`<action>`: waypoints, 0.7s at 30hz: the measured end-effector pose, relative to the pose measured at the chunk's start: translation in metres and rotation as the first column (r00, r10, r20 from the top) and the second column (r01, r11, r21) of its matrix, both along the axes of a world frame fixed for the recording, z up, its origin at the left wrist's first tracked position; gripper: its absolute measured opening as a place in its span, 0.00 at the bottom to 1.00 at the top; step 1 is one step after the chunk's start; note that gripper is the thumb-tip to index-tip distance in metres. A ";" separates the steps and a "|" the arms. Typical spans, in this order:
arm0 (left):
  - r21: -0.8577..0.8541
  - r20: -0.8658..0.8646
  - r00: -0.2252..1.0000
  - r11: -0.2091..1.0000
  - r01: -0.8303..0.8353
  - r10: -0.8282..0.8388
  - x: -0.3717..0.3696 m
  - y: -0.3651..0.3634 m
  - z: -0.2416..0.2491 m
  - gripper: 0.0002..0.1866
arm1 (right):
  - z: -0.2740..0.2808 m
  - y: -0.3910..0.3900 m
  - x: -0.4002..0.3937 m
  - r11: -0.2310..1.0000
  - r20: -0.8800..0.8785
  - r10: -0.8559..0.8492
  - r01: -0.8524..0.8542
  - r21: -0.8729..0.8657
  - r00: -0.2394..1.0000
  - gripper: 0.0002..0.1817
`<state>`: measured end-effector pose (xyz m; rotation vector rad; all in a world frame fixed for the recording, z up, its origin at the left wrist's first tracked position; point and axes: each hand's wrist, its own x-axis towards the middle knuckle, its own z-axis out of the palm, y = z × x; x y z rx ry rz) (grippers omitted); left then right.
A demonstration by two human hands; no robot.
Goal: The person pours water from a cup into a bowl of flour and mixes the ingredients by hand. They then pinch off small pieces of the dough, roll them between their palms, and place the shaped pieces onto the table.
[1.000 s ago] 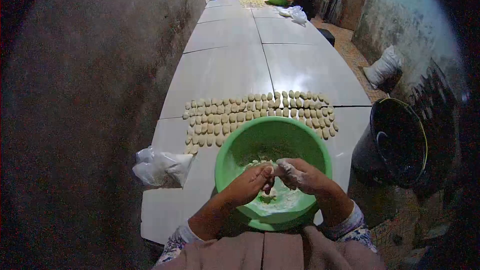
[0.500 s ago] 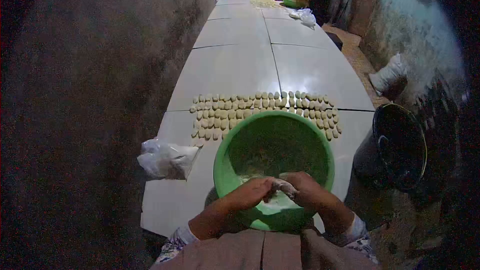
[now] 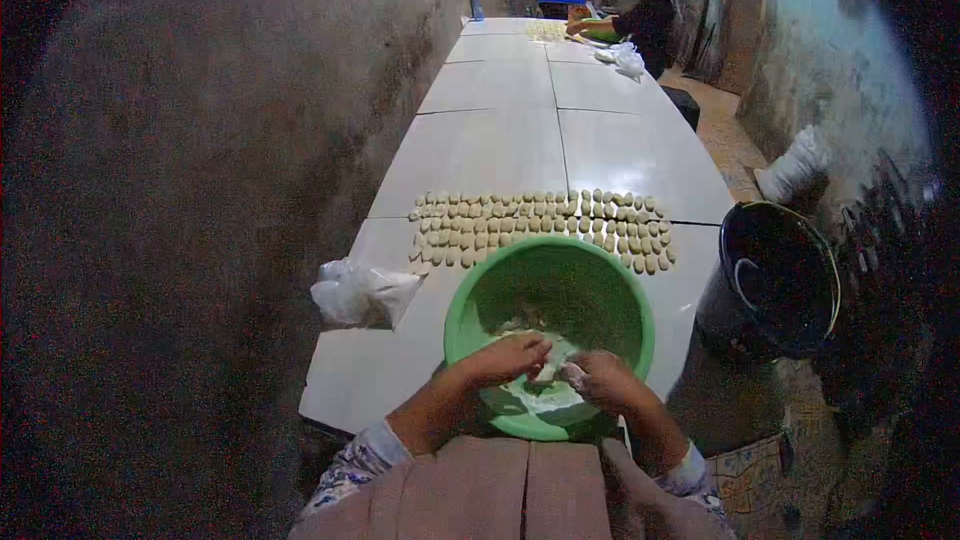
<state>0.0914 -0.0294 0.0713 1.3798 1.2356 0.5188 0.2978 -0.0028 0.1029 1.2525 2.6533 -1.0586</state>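
Observation:
Both my hands are inside a green plastic basin (image 3: 648, 325) that stands at the near end of the table. My left hand (image 3: 512, 357) has its fingers bent inward, pinching what looks like pale dough (image 3: 545, 373). Opposite it, my right hand (image 3: 603, 380) is closed, its fingertips dusted white. Whatever the right fingers hold is too small to make out. White flour (image 3: 545, 400) lies on the basin's bottom below the hands. Just beyond the basin, small oval dough pieces (image 3: 490, 225) lie in several rows on the white tabletop.
A clear plastic bag (image 3: 365, 292) with white contents sits left of the basin on the tiled table (image 3: 480, 145). A dark bucket (image 3: 780, 280) stands at the right. At the far end, a person (image 3: 645, 30) reaches over another green basin. A wall (image 3: 250, 140) runs along the left.
My hands have moved apart from being pressed together around a pale lump. The view has tilted up slightly, and the other person's arm now shows at the far end.

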 end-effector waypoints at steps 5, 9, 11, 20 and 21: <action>-0.052 0.274 0.954 0.993 -0.110 0.120 0.011 -0.012 0.021 0.20 | -0.003 -0.013 0.010 0.998 -0.049 -0.041 0.043 0.046 0.998 0.15; -0.065 0.217 0.972 0.995 -0.082 0.094 0.012 -0.009 0.006 0.19 | 0.015 -0.022 0.015 0.997 0.001 -0.068 0.068 -0.046 0.998 0.17; -0.038 0.276 0.955 0.994 -0.103 0.109 0.015 -0.015 0.005 0.18 | -0.001 -0.020 0.016 0.999 -0.035 -0.046 0.046 -0.008 0.998 0.15; -0.047 0.116 0.981 0.988 -0.148 0.152 0.022 -0.039 0.010 0.21 | 0.014 -0.038 0.018 0.992 -0.166 -0.049 0.068 0.109 0.985 0.14; -0.005 0.107 0.988 0.994 -0.110 0.110 0.021 -0.040 0.006 0.23 | 0.004 -0.034 0.019 0.992 -0.169 -0.042 0.061 0.109 0.985 0.14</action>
